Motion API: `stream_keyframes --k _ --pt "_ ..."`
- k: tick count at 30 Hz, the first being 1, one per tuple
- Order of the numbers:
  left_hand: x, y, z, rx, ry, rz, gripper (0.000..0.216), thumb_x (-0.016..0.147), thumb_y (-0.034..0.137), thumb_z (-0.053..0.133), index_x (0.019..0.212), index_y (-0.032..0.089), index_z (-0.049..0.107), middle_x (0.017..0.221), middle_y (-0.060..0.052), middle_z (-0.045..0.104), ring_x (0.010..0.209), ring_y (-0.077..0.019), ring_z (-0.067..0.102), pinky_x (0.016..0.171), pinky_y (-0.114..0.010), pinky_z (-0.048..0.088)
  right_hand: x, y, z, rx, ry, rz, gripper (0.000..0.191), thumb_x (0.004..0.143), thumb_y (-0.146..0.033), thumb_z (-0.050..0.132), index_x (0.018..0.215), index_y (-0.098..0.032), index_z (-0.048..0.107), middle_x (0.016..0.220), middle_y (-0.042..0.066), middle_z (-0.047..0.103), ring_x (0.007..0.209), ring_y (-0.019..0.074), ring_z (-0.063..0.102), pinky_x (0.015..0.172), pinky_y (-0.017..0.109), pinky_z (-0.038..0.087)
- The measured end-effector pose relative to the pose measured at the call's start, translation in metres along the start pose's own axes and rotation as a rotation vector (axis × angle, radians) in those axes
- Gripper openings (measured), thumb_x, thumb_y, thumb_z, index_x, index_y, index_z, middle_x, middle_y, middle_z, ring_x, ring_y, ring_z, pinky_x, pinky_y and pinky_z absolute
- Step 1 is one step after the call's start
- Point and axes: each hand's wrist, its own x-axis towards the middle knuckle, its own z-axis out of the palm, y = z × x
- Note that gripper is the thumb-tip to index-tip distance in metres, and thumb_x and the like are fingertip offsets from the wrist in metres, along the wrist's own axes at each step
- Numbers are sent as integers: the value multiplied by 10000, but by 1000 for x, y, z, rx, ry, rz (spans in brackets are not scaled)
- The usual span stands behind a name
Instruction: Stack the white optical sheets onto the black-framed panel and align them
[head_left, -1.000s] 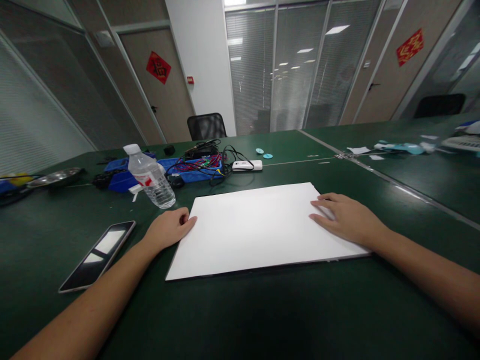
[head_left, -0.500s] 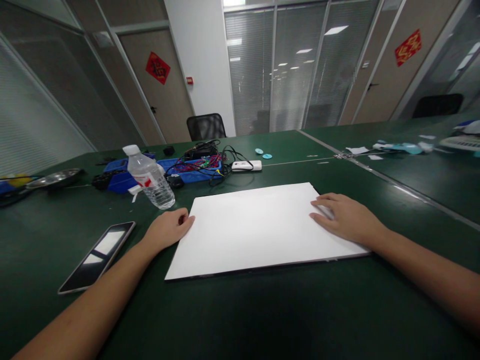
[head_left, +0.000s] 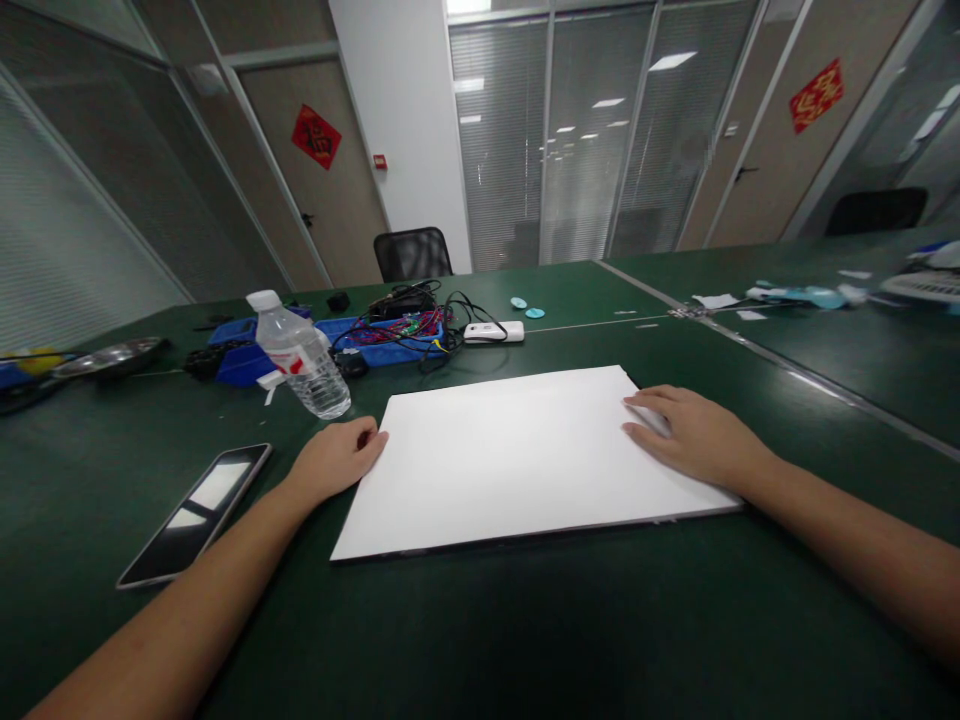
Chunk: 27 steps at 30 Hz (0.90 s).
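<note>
A thin white board or stack of paper (head_left: 517, 460) lies flat on the dark green table before me. At its left edge rests my left hand (head_left: 339, 458), fingers curled into a loose fist and thumb tip touching the edge; I see nothing inside the curl. My right hand (head_left: 694, 435) lies palm down over the right side of the white sheet, fingers and thumb stretched out and apart. Left of my left forearm is a dark-screened smartphone (head_left: 199, 515). Just beyond my left hand leans a clear plastic water bottle (head_left: 300, 355) with a white cap.
Behind the bottle stand blue trays (head_left: 360, 352) with tangled cables (head_left: 409, 325). A white power strip or adapter (head_left: 493, 332) and two light-blue discs (head_left: 526, 308) lie beyond the board. A metal pan (head_left: 112, 357) sits far left. A metal seam (head_left: 750, 345) crosses the table (head_left: 525, 640).
</note>
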Motion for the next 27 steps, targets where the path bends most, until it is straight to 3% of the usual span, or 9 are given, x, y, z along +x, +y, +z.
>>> stream_keyframes --k 21,27 --pt "-2 6 -4 -8 -10 -23 359 951 539 443 733 261 508 691 -17 631 674 -226 600 622 -326 312 1 6 2 -42 -15 25 658 1025 -679 409 1419 -239 697 1465 101 650 1275 340 640 1103 558 539" --pt "-1 3 -2 -7 3 -6 341 954 517 440 744 258 514 708 -18 636 691 -227 608 627 -323 306 2 8 3 -92 -49 127 711 1013 -664 417 1439 -159 679 1477 145 647 1333 387 608 1122 590 513"
